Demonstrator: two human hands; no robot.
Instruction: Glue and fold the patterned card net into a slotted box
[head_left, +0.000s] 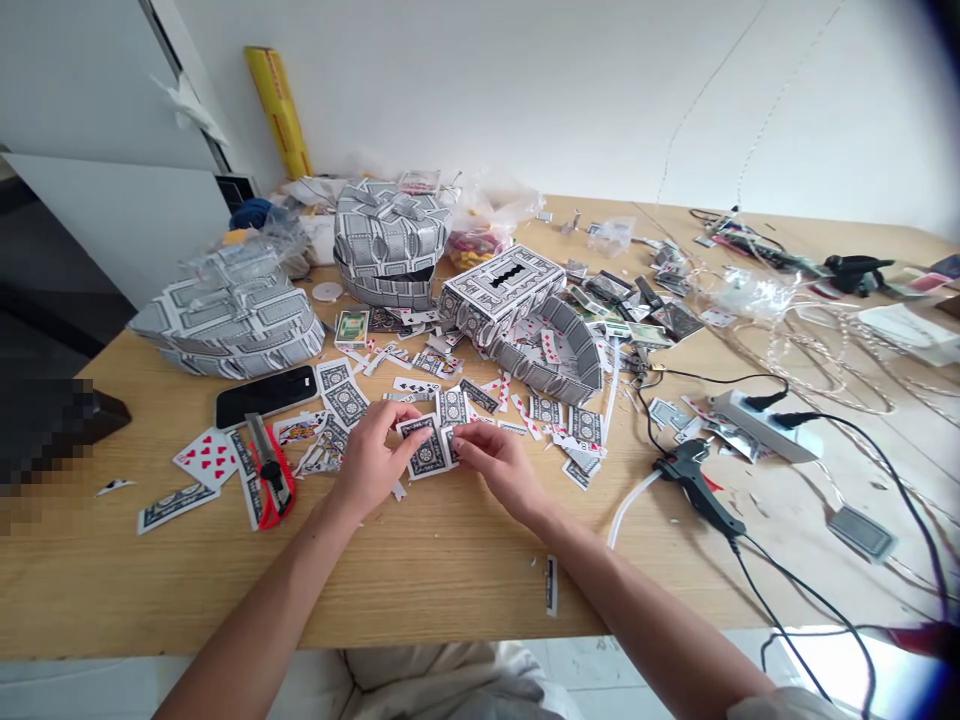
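Between my two hands, just above the table, is a small piece made of cut playing cards [427, 452] with black-and-white patterned backs. My left hand [381, 450] pinches it at the left with thumb and fingers. On the other side my right hand [491, 455] grips its right edge, thumb and fingertips pressed together. Card scraps lie behind and around both hands. To the left of my left hand, a red utility knife [274, 480] rests on card strips. A dark phone [266, 396] lies beyond the knife.
Heart-shaped card boxes stand at the left [232, 315] and back [386, 240]. A rectangular card box [502, 290] leans over an open heart-shaped tray [585, 350]. At right are a hot glue gun [701, 485], a power strip [765, 425] and loose cables.
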